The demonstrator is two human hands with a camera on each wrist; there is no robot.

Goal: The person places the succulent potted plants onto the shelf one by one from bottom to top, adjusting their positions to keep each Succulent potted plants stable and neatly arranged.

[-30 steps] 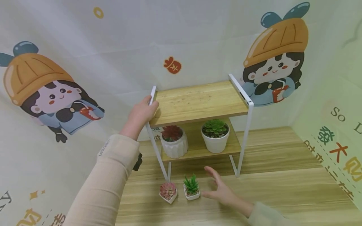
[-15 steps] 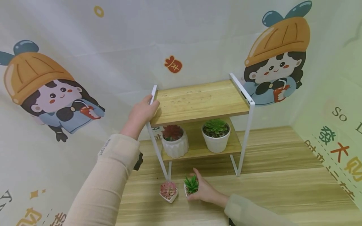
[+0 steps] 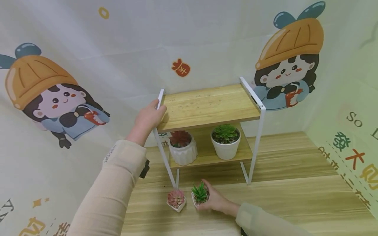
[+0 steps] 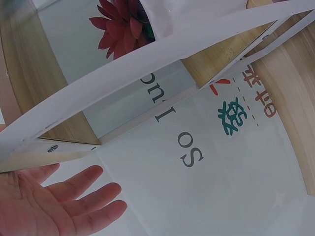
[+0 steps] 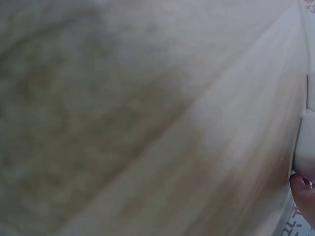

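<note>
In the head view, my left hand (image 3: 147,119) rests on the top left edge of a two-tier shelf rack (image 3: 206,105) with wooden boards and a white frame. The left wrist view shows that hand's fingers (image 4: 93,196) extended beside the frame. My right hand (image 3: 217,200) grips a small potted green plant (image 3: 199,192) in a white square pot, thumb on the near side and a finger on the far side. Just left of it stands a small potted pink succulent (image 3: 176,199). The right wrist view catches only a fingertip (image 5: 301,191) against a pale surface.
On the rack's lower board stand a white fluted pot (image 3: 183,154) with a red succulent and a white round pot (image 3: 225,147) with a green succulent. A wood-grain tabletop (image 3: 283,196) lies beneath. Printed cloth (image 3: 133,42) hangs behind and at the sides.
My right hand has moved left from beside the small green plant and closed its fingers round the pot. My left hand stays on the rack's edge.
</note>
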